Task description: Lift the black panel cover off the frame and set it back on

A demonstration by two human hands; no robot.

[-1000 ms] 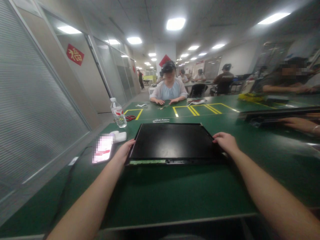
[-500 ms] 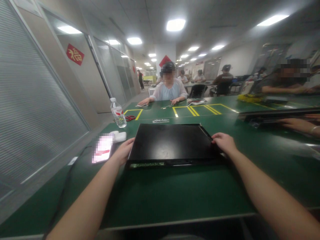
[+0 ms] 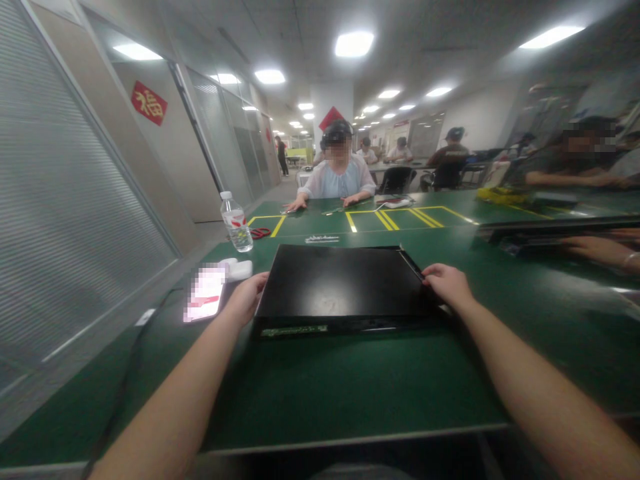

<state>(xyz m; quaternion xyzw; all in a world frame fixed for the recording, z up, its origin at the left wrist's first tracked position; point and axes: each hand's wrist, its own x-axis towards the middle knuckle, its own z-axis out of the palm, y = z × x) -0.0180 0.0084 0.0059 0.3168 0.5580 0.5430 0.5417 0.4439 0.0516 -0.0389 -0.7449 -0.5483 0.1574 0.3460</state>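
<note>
A black LCD panel [image 3: 345, 280] lies on the green table in front of me, with a strip of green circuit board [image 3: 295, 330] along its near edge. My left hand [image 3: 247, 298] grips the panel's left edge, fingers partly hidden behind it. On the right side, my right hand [image 3: 447, 283] pinches the edge near a thin dark strip that runs along it. Whether the panel touches the table all along its underside I cannot tell.
To the left are a lit phone [image 3: 205, 293], a white case [image 3: 239, 269], a water bottle [image 3: 237, 223] and red scissors [image 3: 260, 233]. Small white parts [image 3: 322, 239] lie beyond the panel. A person [image 3: 340, 173] sits opposite. Another person's hands [image 3: 595, 250] rest at a dark panel on the right.
My hands keep their hold on the LCD panel, which has barely moved. The view has shifted slightly, and the person opposite has moved a hand a little.
</note>
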